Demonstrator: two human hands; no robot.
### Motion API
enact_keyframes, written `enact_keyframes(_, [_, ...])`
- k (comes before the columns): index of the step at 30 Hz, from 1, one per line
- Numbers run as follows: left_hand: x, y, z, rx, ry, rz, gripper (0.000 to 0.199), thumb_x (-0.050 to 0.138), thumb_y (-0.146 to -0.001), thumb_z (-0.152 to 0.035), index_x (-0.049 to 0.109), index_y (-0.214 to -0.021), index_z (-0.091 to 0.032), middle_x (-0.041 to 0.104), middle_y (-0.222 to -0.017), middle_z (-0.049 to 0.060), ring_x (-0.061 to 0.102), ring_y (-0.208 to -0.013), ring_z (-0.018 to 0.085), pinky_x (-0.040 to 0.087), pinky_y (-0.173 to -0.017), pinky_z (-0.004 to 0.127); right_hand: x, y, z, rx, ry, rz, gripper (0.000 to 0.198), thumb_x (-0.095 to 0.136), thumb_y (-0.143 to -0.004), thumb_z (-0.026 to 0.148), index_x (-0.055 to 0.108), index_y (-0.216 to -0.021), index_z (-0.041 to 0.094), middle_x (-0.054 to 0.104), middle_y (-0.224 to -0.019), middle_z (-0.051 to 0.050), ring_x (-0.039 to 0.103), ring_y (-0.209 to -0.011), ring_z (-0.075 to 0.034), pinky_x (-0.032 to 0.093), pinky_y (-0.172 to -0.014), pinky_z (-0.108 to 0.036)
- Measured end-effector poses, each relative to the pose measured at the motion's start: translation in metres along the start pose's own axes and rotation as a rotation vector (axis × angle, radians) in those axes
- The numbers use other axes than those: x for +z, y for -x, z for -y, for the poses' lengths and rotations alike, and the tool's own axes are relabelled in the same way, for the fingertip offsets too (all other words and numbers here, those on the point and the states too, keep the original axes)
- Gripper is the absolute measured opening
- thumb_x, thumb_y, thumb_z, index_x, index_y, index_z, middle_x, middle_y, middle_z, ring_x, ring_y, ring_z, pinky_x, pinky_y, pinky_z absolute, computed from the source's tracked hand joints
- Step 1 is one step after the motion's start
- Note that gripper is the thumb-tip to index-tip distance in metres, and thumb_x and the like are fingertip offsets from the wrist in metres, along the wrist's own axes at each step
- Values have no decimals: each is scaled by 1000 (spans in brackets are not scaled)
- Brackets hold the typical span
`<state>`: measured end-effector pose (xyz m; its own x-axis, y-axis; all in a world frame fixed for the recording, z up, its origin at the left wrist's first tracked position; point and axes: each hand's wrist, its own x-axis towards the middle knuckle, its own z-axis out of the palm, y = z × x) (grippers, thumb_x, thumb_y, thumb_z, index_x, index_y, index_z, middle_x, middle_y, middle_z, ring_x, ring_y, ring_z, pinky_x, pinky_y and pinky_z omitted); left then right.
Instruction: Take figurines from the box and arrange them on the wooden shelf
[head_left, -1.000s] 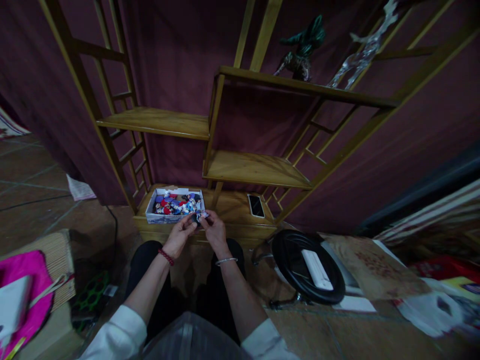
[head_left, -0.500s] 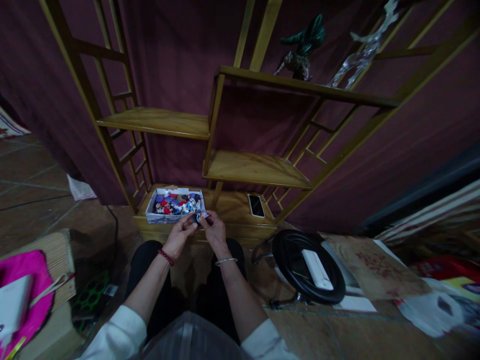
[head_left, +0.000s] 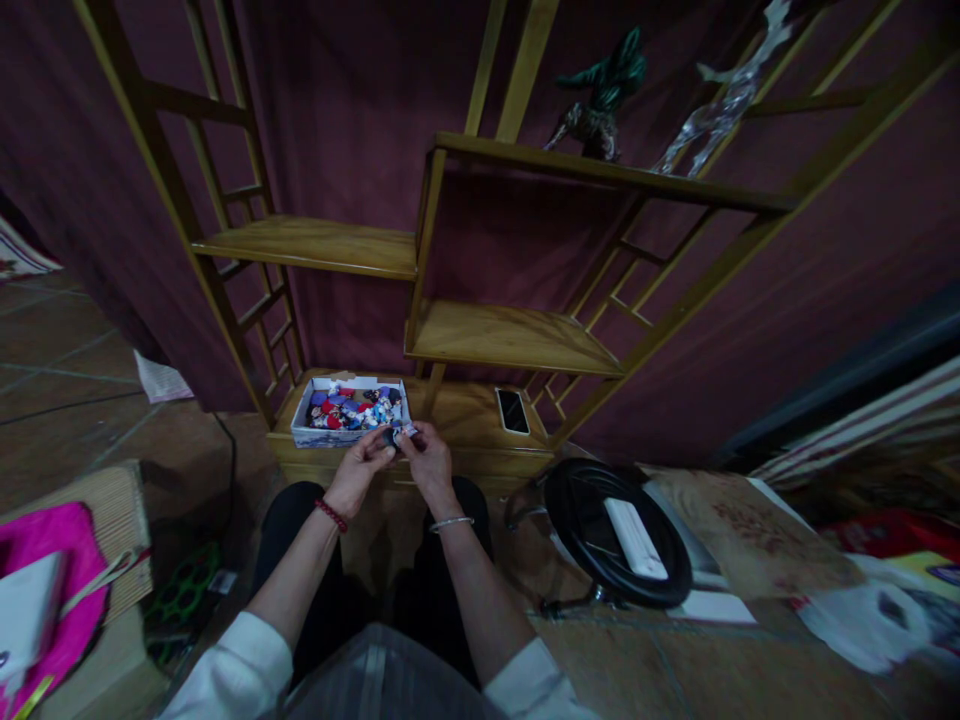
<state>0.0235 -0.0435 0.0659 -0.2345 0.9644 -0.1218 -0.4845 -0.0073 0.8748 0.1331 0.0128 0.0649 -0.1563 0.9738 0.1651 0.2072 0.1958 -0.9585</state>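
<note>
Between my two hands is a small figurine [head_left: 400, 433], dark with some white and purple, too small to make out in detail. My left hand [head_left: 358, 473], with a red bead bracelet at the wrist, pinches its left side. On its right side the fingers of my right hand [head_left: 429, 463] are closed; a silver bangle circles that wrist. Just behind the hands, an open cardboard box [head_left: 330, 437] stands on the low shelf, filled with several small colourful figurines [head_left: 349, 408] in red, purple, blue and white.
A wooden shelf unit [head_left: 480, 335] rises in front of me. A phone [head_left: 513, 411] lies on its low board. Two statuettes, one green [head_left: 604, 95] and one clear [head_left: 727, 95], stand higher up. At right is a black round stool [head_left: 570, 500] bearing a white box [head_left: 634, 538].
My hands stay at the same spot with the figurine between them. Only a very slight shift of the view shows.
</note>
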Motion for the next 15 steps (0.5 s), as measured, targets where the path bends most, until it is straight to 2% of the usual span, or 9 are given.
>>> enact_keyframes(9, [3,1,-1,16,-14,-10,50,73,-58,-21,60,-106,-21,61,-104,6,56,-93,17,46,-76,26,-2,1,4,-5,27,-13,26,59,-69,37,58,-90,22,65,-73,1,61,-66,-15,49,-65,-28])
enact_keyframes(15, [6,3,-5,34,-61,-10,50,73,-58,-20,60,-107,-21,60,-103,4,56,-87,14,45,-75,25,-3,2,8,-2,19,-27,25,60,-69,37,57,-88,21,65,-74,1,60,-65,-15,49,-66,-29])
